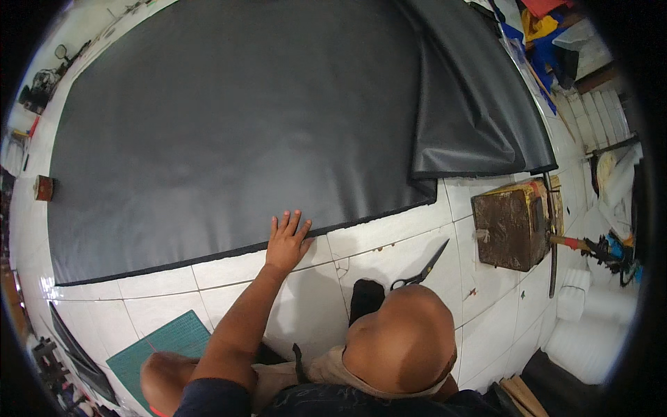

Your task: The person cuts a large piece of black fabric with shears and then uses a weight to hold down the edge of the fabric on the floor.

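A large sheet of black leather-like material (236, 125) lies spread over the tiled floor, and its right part is folded over on itself (465, 104). My left hand (287, 243) rests palm down on its near edge, fingers spread and holding nothing. My right hand is out of sight; a bit of skin beside my raised right knee may be that arm. Between the knee and the sheet lies a pair of black scissors (422, 270), blades pointing away to the right.
Partly under my left knee is a green cutting mat (160, 340), with a dark strip of material (80, 354) to its left. A worn wooden block (511, 226) stands at the right beside a metal rod (552, 250). A small brown block (44, 187) touches the sheet's left edge.
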Demonstrator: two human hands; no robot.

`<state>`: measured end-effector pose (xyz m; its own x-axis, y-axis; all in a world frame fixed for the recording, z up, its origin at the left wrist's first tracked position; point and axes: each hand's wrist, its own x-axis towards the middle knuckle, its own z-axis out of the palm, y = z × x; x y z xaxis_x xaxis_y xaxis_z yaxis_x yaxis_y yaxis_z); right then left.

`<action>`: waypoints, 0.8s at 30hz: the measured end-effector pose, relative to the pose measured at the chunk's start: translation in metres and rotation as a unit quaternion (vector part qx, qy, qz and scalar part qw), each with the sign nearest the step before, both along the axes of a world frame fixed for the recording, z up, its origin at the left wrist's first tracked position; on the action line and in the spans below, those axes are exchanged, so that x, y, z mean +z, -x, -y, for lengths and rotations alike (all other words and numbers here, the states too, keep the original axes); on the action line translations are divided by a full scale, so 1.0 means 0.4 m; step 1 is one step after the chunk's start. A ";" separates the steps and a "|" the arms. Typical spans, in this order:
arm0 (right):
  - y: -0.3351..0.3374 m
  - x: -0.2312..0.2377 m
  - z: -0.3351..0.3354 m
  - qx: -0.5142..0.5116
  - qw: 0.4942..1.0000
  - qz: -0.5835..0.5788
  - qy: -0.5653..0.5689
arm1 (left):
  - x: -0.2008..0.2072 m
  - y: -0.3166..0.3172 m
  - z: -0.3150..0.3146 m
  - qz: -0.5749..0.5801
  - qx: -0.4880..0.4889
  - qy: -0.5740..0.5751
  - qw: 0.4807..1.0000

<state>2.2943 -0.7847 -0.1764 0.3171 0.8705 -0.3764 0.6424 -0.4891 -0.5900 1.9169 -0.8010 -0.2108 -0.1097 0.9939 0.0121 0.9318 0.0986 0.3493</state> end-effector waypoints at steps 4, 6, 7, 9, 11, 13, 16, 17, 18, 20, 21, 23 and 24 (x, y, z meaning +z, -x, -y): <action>0.012 0.063 -0.015 0.038 0.998 -0.001 0.043 | 0.012 -0.019 -0.020 -0.022 -0.019 -0.008 1.000; 0.039 0.103 -0.027 0.065 0.995 -0.005 0.074 | -0.018 0.000 -0.017 -0.013 -0.053 0.004 0.998; 0.035 0.110 -0.032 0.066 0.994 -0.009 0.091 | -0.012 -0.015 -0.021 -0.008 -0.054 -0.012 0.998; 0.021 0.103 -0.034 0.061 0.990 -0.043 0.121 | 0.011 -0.043 -0.032 0.004 -0.033 -0.030 0.999; -0.048 0.008 -0.013 0.007 0.970 -0.198 0.139 | 0.029 -0.068 -0.060 0.021 -0.017 -0.042 0.999; -0.048 -0.038 -0.021 -0.006 0.925 -0.328 0.193 | 0.042 -0.079 -0.059 0.029 -0.009 -0.053 0.998; 0.062 0.051 -0.053 0.084 0.902 -0.316 0.282 | 0.038 -0.076 -0.051 0.026 0.005 -0.044 0.999; 0.125 0.184 -0.051 0.077 0.884 -0.362 0.285 | 0.037 -0.074 -0.050 0.027 0.017 -0.046 0.998; 0.186 0.316 -0.048 0.068 0.864 -0.406 0.290 | 0.036 -0.077 -0.052 0.030 0.028 -0.047 0.998; 0.215 0.483 -0.027 -0.127 0.733 -0.602 0.291 | 0.031 -0.088 -0.058 0.055 0.037 -0.046 0.997; 0.249 0.574 -0.034 -0.232 0.701 -0.599 0.309 | 0.027 -0.081 -0.059 0.069 0.037 -0.041 0.996; 0.289 0.659 -0.060 -0.295 0.663 -0.582 0.367 | 0.037 -0.078 -0.062 0.087 0.040 -0.046 0.994; 0.269 0.635 -0.066 -0.232 0.670 -0.576 0.407 | 0.037 -0.089 -0.072 0.079 0.040 -0.042 0.995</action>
<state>2.1868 -0.7584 0.0778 -0.4270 0.1377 -0.8937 -0.3425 -0.9393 0.0189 1.9525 -0.7722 -0.1961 -0.1964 0.9779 0.0717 0.8544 0.1348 0.5018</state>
